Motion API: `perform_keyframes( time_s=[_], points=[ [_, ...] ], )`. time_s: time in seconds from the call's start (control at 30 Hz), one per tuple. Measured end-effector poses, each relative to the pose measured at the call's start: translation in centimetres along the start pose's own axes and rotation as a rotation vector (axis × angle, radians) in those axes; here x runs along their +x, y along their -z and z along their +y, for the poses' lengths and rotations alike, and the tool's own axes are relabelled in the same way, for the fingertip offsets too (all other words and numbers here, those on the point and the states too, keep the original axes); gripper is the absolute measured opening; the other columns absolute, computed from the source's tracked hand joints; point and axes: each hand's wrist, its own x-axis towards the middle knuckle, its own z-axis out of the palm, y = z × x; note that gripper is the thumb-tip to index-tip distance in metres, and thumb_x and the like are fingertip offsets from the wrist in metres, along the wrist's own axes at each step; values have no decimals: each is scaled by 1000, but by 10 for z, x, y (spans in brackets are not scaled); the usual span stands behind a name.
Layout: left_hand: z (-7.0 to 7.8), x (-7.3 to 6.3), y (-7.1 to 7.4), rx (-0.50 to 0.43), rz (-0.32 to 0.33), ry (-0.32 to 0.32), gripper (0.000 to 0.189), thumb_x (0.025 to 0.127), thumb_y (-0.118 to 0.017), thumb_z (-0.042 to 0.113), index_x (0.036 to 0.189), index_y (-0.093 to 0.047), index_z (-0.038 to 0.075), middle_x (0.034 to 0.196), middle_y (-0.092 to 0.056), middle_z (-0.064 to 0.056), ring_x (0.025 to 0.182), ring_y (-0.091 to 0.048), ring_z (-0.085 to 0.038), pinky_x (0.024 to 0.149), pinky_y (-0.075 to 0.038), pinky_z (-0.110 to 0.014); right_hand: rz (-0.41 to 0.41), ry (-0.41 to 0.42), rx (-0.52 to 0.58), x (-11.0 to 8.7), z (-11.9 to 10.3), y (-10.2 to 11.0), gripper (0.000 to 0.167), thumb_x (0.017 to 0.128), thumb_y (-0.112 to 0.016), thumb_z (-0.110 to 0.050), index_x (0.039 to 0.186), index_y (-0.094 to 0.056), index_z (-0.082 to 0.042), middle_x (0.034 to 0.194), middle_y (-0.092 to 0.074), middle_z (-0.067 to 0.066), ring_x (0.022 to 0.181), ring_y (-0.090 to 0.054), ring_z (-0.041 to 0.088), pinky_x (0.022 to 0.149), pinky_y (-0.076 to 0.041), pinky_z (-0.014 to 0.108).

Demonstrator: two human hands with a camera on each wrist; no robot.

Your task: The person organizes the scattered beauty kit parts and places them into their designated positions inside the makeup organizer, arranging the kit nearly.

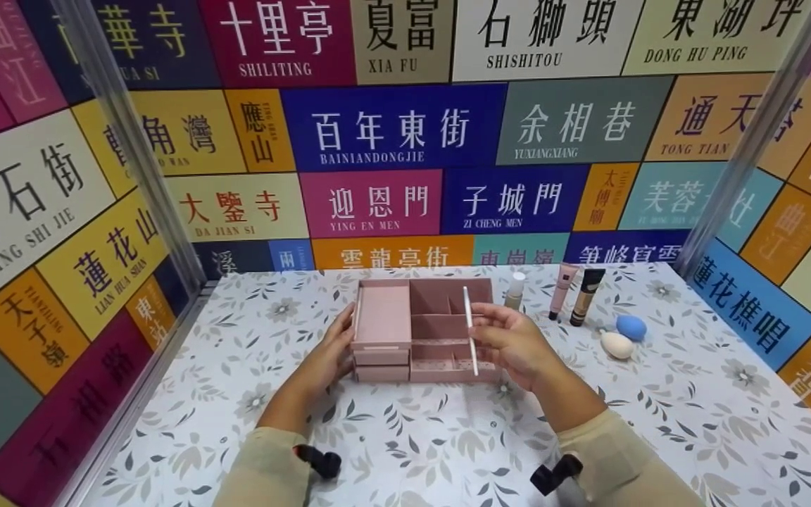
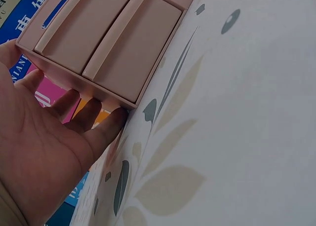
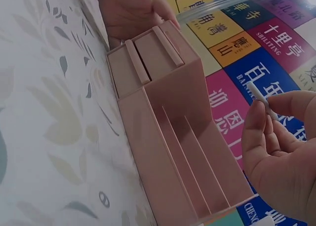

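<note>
A pink cosmetics organizer (image 1: 383, 313) stands on the table, with two drawers on its left and open compartments on its right. My left hand (image 1: 335, 346) rests against the organizer's left side. In the left wrist view its fingers (image 2: 91, 112) lie spread along that side wall, below the drawer fronts (image 2: 136, 53). Over the right-hand compartments, my right hand (image 1: 516, 346) pinches a slim white pencil-like stick (image 1: 473, 352) between thumb and fingers. The stick (image 3: 257, 94) appears nearly end-on in the right wrist view, apart from the organizer's compartments (image 3: 192, 157).
Behind my right hand stands a small bottle with a white cap (image 1: 515, 284). Farther right are a pink tube (image 1: 562, 290), a black-and-beige tube (image 1: 586, 297), a blue makeup sponge (image 1: 631, 327) and a cream one (image 1: 617, 345). Sign-covered walls (image 1: 391, 134) enclose the flower-patterned table (image 1: 405, 451).
</note>
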Motion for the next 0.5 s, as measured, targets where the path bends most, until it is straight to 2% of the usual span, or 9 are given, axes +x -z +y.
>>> perform_keyframes(
  time_s=[0.23,0.37,0.5],
  points=[
    [-1,-1,0,12,-14,-19,60,113,-42,51,169,-19,50,182,-10,4,167,-21,-35,131,-27,-64,-21,2,15,15,-4,-30,56,97,-67,7,150,-52,3,109,-67,3,88,-68,15,77,-65,31],
    [-1,-1,0,4,-12,-11,59,113,-43,51,167,-21,52,182,-12,6,167,-24,-35,131,-28,-63,-9,-7,6,26,-7,-47,56,96,-69,8,149,-55,1,106,-67,1,89,-67,13,76,-64,28],
    [0,-1,1,-4,-14,-13,58,113,-43,51,167,-22,53,181,-13,7,165,-26,-36,131,-28,-62,-15,-23,47,37,-9,-58,56,96,-68,9,149,-55,0,104,-67,3,86,-66,14,72,-63,26]
  ],
)
